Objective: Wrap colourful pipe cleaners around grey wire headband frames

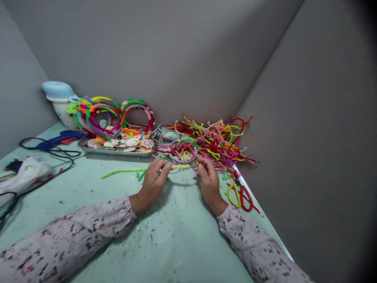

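Between my two hands stretches a short pale yellow pipe cleaner (pixel 180 166), apparently coiled round a thin band that is mostly hidden. My left hand (pixel 153 177) is closed, thumb and fingers pinching its left end. At the other end my right hand (pixel 209 181) is closed too, its thumb and fingertips pinched at a thin grey piece beside the yellow part. A bright green pipe cleaner (pixel 123 171) lies on the table just left of my left hand. Several bare grey headbands (pixel 176 158) lie right behind my fingers.
A metal tray (pixel 118 153) holds shells (pixel 129 142) and colourful wrapped headbands (pixel 138 105). Loose pipe cleaners (pixel 206 135) are heaped at the back right. Scissors (pixel 246 198) with red and yellow handles lie near the right edge. A blue glue gun (pixel 60 138), black cable (pixel 69 159) and blue-lidded container (pixel 63 106) stand left.
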Demonstrator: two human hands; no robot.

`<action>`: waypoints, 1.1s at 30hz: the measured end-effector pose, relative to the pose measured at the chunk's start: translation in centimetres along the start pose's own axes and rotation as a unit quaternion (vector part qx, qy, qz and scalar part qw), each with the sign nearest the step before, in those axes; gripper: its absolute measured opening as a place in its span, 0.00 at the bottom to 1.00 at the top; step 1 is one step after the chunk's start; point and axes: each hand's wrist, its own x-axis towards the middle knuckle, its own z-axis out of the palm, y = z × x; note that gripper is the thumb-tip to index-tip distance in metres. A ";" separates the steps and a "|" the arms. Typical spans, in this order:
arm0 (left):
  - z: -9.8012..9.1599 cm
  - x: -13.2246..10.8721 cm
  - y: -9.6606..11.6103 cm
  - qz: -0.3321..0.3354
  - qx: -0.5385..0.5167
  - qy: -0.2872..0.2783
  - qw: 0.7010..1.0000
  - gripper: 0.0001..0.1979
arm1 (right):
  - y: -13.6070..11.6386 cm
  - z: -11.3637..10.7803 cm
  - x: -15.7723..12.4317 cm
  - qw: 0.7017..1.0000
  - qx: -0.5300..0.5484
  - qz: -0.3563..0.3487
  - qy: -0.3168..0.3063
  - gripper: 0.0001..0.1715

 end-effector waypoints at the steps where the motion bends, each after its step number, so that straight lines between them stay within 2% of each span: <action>1: 0.0 0.0 0.0 -0.003 -0.003 -0.001 1.000 0.13 | 0.0 0.0 0.0 1.000 -0.002 -0.006 -0.006 0.16; 6: -0.1 0.0 0.0 0.011 0.005 -0.033 0.999 0.12 | -0.3 -0.1 -0.1 0.998 -0.035 -0.052 -0.013 0.14; 13: -0.5 -0.3 1.0 0.090 0.066 -0.076 0.991 0.10 | -0.7 0.0 -0.5 0.991 -0.069 -0.111 -0.022 0.11; 20: -0.2 -0.4 1.6 0.101 0.117 -0.099 0.983 0.10 | -1.1 -0.3 -0.6 0.979 -0.105 -0.166 -0.053 0.10; 24: 0.1 -0.7 1.9 0.094 0.104 -0.122 0.983 0.10 | -1.2 -0.4 -0.6 0.974 -0.117 -0.183 -0.063 0.09; 33: 0.3 -1.1 2.1 0.033 0.021 -0.165 0.985 0.11 | -1.4 -0.7 -0.7 0.972 -0.112 -0.185 -0.089 0.09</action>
